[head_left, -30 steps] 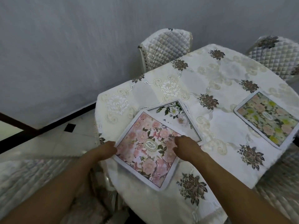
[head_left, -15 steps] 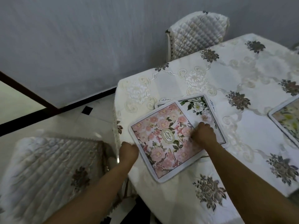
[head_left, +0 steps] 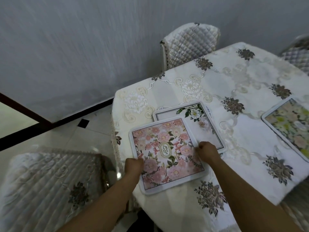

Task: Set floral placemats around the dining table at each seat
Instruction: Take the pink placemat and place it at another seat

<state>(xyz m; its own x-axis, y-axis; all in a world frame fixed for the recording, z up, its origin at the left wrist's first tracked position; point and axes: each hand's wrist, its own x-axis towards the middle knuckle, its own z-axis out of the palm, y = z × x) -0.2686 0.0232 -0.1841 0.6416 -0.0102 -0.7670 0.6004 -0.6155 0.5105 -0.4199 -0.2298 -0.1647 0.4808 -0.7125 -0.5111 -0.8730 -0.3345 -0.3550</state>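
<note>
The counter (head_left: 217,84), under a cream embroidered cloth, carries three placemats. The pink floral placemat (head_left: 165,154) lies at the near corner, overlapping the white floral placemat (head_left: 192,114). A green-yellow placemat (head_left: 291,124) lies well apart. The left hand (head_left: 133,166) pinches the pink mat's left edge; the right hand (head_left: 207,152), its grip curled, pinches the right edge.

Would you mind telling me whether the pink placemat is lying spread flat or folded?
Spread flat: the pink placemat shows its whole printed face and white border, overlapping the white floral placemat.
</note>
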